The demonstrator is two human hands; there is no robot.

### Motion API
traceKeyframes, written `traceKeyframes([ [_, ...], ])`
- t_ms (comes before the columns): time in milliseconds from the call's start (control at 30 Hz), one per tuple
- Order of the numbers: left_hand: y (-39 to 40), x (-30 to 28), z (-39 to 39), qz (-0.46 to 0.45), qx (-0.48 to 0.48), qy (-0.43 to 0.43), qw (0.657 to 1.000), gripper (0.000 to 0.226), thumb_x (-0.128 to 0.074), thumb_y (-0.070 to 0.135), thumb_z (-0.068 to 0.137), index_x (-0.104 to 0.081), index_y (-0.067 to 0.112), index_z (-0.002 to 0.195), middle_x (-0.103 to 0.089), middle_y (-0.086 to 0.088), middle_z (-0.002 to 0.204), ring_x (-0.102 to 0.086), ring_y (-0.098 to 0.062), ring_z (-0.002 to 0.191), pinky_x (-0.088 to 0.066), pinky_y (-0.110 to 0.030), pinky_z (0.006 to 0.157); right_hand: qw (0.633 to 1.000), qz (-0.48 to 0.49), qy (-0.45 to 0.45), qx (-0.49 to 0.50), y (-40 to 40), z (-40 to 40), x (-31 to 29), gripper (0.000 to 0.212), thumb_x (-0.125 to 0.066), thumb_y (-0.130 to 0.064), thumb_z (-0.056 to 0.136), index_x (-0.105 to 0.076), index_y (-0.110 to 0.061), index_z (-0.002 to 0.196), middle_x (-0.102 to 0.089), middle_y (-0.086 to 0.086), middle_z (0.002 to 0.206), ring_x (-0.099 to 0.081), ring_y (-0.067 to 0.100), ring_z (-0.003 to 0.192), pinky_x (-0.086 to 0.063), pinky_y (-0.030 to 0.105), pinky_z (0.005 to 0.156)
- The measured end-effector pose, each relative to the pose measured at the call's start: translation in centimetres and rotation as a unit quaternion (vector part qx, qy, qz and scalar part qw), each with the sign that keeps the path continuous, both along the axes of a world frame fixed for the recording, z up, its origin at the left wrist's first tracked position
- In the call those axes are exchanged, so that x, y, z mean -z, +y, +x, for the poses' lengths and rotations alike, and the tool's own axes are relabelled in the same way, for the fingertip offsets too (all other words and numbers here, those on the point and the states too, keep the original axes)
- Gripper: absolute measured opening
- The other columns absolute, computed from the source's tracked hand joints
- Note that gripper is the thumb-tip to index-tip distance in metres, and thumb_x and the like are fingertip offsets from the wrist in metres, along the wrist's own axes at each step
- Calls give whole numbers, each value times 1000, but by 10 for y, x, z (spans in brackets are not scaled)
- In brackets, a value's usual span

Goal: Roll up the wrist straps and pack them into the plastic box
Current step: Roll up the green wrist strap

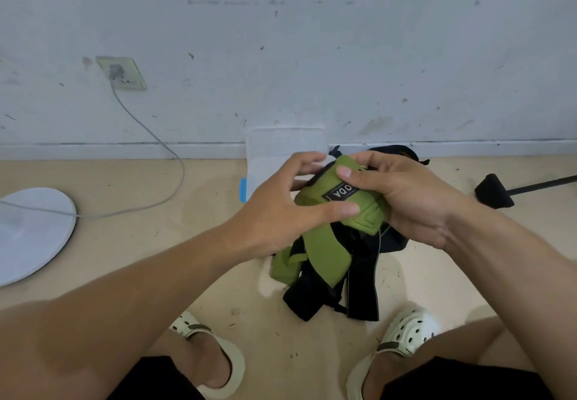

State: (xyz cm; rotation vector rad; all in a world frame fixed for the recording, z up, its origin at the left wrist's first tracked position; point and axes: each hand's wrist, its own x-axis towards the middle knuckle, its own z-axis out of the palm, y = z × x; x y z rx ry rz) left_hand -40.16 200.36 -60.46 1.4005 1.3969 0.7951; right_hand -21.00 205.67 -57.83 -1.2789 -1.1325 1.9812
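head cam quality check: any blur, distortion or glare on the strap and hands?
Head view: wide-angle bending bows the baseboard; the green wrist strap is sharp enough to read label letters; left hand and right hand are slightly soft; forearms near the frame bottom smear; light is even and diffuse, no glare, faint shadows.

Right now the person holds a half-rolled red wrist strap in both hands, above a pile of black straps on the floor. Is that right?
Not quite: the wrist strap is green, not red. The head view shows the left hand and the right hand both gripping the half-rolled green strap, with its loose tail hanging down above the pile of black straps on the floor.
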Motion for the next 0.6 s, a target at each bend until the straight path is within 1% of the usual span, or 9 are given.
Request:
traceKeyframes([
  [67,-3,0,-1,60,13,37,997,101,-89,69,55,-44,53,144,-48,30,145,-46,10,135,-41,-19,108,999,-13,37,24,-1,-1,1,42,-71,-11,88,-62,-1,129,-74,22,118,-76,30,95,-64,32,72],
  [133,-4,0,-1,166,25,101,981,88,-89,60,63,-51,45,142,-49,26,145,-44,10,136,-36,-12,110,996,-24,78,45,-3,-3,3,42,-65,-5,94,-58,4,135,-71,24,126,-74,32,104,-65,32,78],
  [167,-4,1,-2,209,24,117,971,77,-90,52,69,-57,41,138,-53,23,141,-48,8,134,-37,-12,110,994,-27,94,52,-4,-3,3,41,-62,-2,95,-58,6,135,-71,24,124,-74,29,101,-64,31,77],
  [233,-1,7,-3,241,9,112,964,62,-92,40,74,-67,32,130,-61,19,135,-56,1,129,-45,-22,110,993,-28,103,58,-5,-4,3,39,-60,-1,96,-58,9,134,-72,21,114,-75,22,91,-63,26,72],
  [300,1,12,-5,247,-4,108,963,58,-92,37,75,-71,27,128,-64,16,134,-60,-3,127,-51,-34,107,992,-32,103,70,-5,-5,2,38,-60,0,97,-58,10,134,-73,17,109,-76,19,86,-62,24,70],
  [333,2,13,-5,250,-6,109,962,56,-92,36,75,-72,26,127,-66,15,132,-61,-3,125,-53,-35,105,991,-36,100,86,-5,-5,2,39,-61,0,97,-57,8,134,-74,17,110,-76,18,86,-61,23,69],
  [433,3,10,-8,253,-16,99,962,45,-90,29,79,-74,24,121,-73,16,116,-67,-2,109,-57,-30,96,994,-25,65,82,-5,-5,2,36,-64,-8,97,-61,4,131,-76,17,117,-77,19,94,-63,24,79],
  [500,5,9,-11,230,-40,81,969,31,-86,25,84,-76,26,114,-76,16,102,-71,-4,97,-59,-30,89,999,18,12,38,-6,-4,0,32,-66,-21,97,-70,-3,123,-77,13,115,-76,22,100,-63,28,87],
  [600,8,7,-12,156,-71,22,985,18,-83,24,88,-74,30,103,-78,9,93,-74,-11,90,-61,-35,84,982,139,-127,16,-5,-2,-4,27,-69,-39,93,-79,-23,112,-80,-1,103,-71,9,87,-62,27,83],
])
